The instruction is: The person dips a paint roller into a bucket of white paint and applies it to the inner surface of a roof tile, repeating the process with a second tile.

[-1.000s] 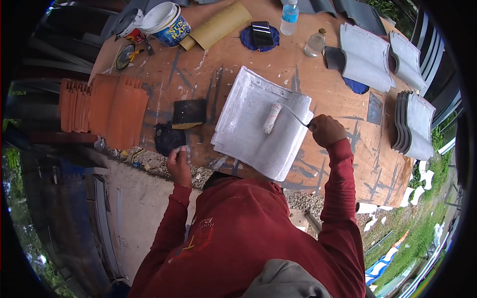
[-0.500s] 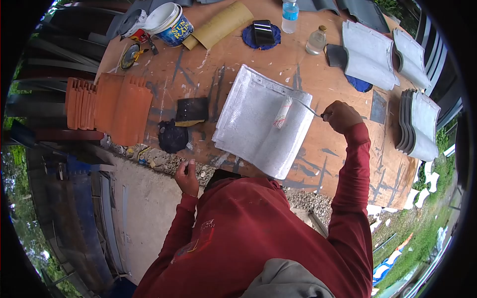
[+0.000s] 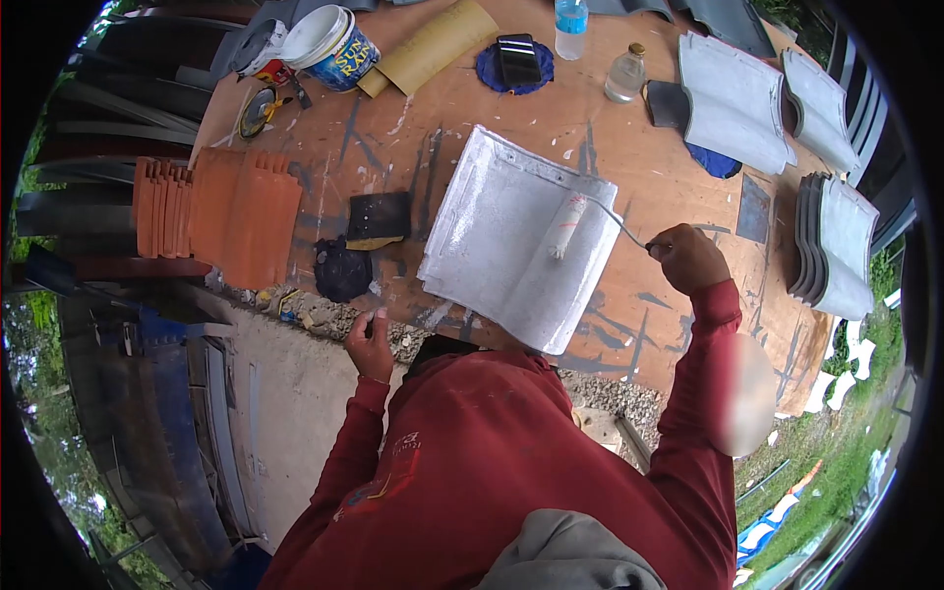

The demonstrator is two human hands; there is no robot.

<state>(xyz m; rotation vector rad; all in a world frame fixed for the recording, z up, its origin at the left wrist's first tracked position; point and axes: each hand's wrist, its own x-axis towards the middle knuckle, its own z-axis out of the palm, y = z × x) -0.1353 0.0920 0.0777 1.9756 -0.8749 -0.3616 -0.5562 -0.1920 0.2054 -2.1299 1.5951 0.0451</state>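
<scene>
White with red marks, the roller [image 3: 563, 234] lies on the raised right side of the tile [image 3: 492, 221], near the middle of the table [image 3: 678, 339]. From where I stand, the right hand [image 3: 688, 258] is closed round the handle [image 3: 653, 249] — fingers curled in, well off the tile. The left hand [image 3: 369, 344] hangs by the table's near edge, half curled, thumb and forefinger close together; I can't tell whether it pinches anything. The roller's long axis runs near to far, its far end leaning right, where a bent wire [image 3: 621, 224] leads to the handle. The tile is pale grey, curved, shiny in patches.
</scene>
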